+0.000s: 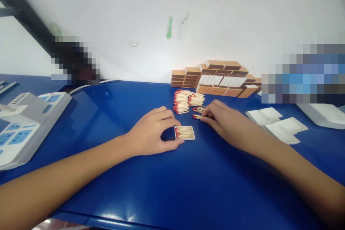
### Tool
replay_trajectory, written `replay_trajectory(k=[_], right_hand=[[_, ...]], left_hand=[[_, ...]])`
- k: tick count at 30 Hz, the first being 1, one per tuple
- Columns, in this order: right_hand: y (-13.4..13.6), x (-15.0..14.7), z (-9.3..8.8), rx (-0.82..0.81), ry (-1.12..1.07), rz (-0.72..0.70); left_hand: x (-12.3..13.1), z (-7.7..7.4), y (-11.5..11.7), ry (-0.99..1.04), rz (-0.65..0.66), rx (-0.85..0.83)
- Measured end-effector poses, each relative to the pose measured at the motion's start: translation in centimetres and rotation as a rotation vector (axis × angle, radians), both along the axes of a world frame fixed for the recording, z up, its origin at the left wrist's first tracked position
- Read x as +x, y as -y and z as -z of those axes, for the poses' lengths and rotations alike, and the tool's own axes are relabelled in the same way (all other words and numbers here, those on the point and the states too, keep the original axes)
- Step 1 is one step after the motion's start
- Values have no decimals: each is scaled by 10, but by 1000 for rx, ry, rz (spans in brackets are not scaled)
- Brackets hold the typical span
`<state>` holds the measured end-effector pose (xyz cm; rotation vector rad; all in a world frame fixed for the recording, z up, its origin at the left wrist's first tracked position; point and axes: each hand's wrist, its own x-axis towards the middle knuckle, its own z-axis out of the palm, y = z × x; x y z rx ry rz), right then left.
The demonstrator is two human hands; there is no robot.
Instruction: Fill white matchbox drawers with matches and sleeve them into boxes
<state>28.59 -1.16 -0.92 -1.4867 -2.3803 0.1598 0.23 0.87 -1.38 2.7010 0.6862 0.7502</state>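
My left hand [156,131] grips the left end of a small white matchbox tray [192,133] between thumb and fingers. Red-tipped matches [184,132] lie lengthwise in the tray, heads to the left. Just beyond and to the right, my right hand [219,118] is closed in a pinch on a few matches [196,116] low over the table. Another little bunch of matches [198,109] lies right behind those fingers. Farther back is a larger pile of loose matches [184,101], most with heads to the left.
Stacked brown matchboxes [219,79] stand against the white wall [129,14]. White empty trays [283,129] lie right of my right forearm. A white-and-blue power strip device [35,125] stands at left on the blue table [172,183]. Another white device [323,115] is at right.
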Motion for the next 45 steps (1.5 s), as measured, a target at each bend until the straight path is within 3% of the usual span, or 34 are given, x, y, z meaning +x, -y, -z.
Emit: replay_trajectory(k=[21,33,39,45], right_hand=[[-3,4,5,-3,30,-50],[20,-22,-13,-60,-125,-128],[34,-43,-6,107,29,-165],[31,-33,-12,134,-16,-182]], left_hand=[[0,-1,1,5,3,-9],[0,-2,0,-3,3,-4],[1,-1,1,14,2,11],[0,-1,1,1,6,13]])
